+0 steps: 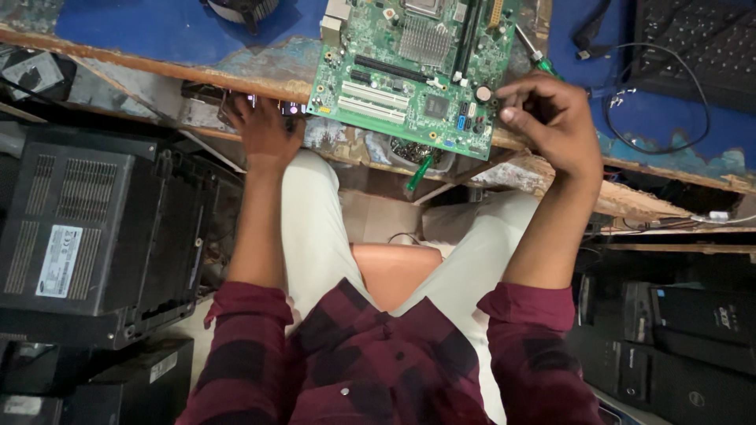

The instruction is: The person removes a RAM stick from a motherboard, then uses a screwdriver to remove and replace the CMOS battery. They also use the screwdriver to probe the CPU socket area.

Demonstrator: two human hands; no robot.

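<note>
Overhead view of a seated person at a worn counter [236,75] with a blue top and chipped wooden edge; a green circuit board [413,67] lay flat on the counter, its near edge projecting slightly over the counter's front. The right hand [551,126] rested at the board's near right corner, fingers [516,98] curled inward and pinched together just beside a small round silver part [483,94] on the board; whether anything was held between them could not be told. The left hand [264,126] reached under the counter's front edge, to the left of the board, fingers bent onto a dark object there, which was too hidden to identify; its grip could not be told. A green-handled screwdriver [543,63] lay on the counter just right of the board; a second green handle [420,171] showed below the counter edge. A black cable [677,145] looped on the blue surface at right; dark computer cases [94,236] stood on the floor at left, and others [677,346] at right.
</note>
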